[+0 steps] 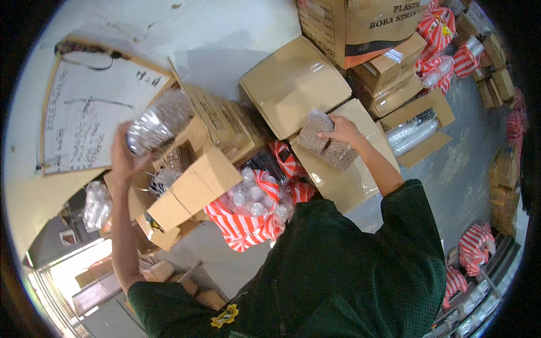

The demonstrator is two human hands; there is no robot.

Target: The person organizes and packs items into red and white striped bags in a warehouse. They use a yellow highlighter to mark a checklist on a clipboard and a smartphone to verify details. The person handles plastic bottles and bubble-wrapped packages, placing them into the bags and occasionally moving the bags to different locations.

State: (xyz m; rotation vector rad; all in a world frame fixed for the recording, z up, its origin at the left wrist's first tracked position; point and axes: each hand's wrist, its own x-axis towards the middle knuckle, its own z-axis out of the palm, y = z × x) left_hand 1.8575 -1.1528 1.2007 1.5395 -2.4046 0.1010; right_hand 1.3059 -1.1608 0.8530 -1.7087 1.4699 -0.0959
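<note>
My left hand (125, 155) is raised at the left, its fingers wrapped round the end of a shiny cylindrical pack (160, 124) in clear plastic. This pack is tilted above an open cardboard box (194, 188) with see-through plastic items inside. To the right, my right hand (342, 130) grips a brown speckled pack (316, 132) in clear wrap over a closed cardboard box (360, 127). A darker crease or gap crosses the speckled pack, and I cannot tell whether it is one pack or two. The exact contents of both packs are unclear.
A red-and-white striped bag (242, 228) of clear round plastic pieces stands between the boxes. A large closed carton (296, 84) lies ahead, with stacked cartons (389, 73) beyond. An open box of clear sleeves (414, 135) sits right. A whiteboard (101, 112) leans left.
</note>
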